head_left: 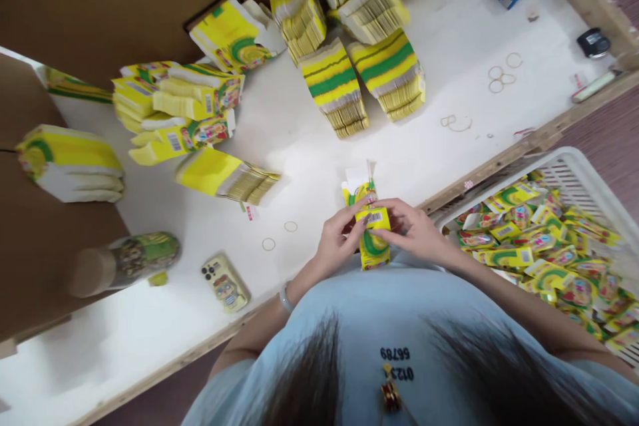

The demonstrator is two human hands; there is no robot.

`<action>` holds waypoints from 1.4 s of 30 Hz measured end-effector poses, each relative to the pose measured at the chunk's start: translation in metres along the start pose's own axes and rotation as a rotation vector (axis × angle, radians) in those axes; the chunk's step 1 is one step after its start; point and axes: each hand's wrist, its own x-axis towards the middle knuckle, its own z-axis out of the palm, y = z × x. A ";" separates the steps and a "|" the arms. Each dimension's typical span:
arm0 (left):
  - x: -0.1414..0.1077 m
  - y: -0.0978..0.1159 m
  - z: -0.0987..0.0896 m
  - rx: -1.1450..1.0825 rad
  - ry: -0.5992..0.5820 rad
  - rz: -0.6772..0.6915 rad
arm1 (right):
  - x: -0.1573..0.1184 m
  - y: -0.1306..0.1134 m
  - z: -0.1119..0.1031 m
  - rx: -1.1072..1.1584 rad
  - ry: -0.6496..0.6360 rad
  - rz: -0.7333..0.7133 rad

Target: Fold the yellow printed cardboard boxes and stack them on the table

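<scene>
Close to my body, at the table's front edge, I hold a small yellow-and-green carton [375,254] with a barcode on its face. My left hand [340,234] grips its left side, thumb laid across the front near the barcode. On the right side my right hand [412,229] has its fingers bent around the carton, partly hiding it. White flaps stick up at the far end, beyond my fingers. Whether this is one carton or more than one pressed together, I cannot tell.
Bundles of flat cartons [333,83] stand at the back, with loose carton stacks [184,103] to the left. A phone [225,283], a jar [127,263] and rubber bands [496,78] lie on the white table [299,146]. At right, a white basket [566,163] holds many cartons.
</scene>
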 end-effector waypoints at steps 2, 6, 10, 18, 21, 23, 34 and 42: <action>0.001 0.001 0.002 -0.002 -0.008 -0.027 | 0.000 -0.005 0.004 0.035 -0.051 0.078; 0.001 -0.004 0.004 0.006 0.002 -0.029 | 0.002 -0.009 0.004 0.048 -0.013 0.107; 0.000 -0.010 0.004 0.016 -0.007 -0.005 | 0.000 -0.006 0.002 0.132 -0.004 0.106; -0.002 -0.020 0.008 0.116 0.013 0.108 | 0.003 0.005 0.006 0.285 -0.021 0.144; 0.026 -0.033 -0.001 0.326 0.043 0.227 | -0.005 0.007 -0.016 0.116 0.167 0.068; 0.056 -0.044 -0.011 0.475 0.132 0.235 | -0.023 0.012 -0.055 -0.139 0.316 0.042; 0.125 -0.047 -0.041 0.656 -0.162 0.292 | -0.060 0.013 -0.143 -1.153 0.387 0.104; 0.069 0.008 -0.037 0.544 0.142 0.342 | 0.058 0.027 0.021 -0.526 0.337 -0.359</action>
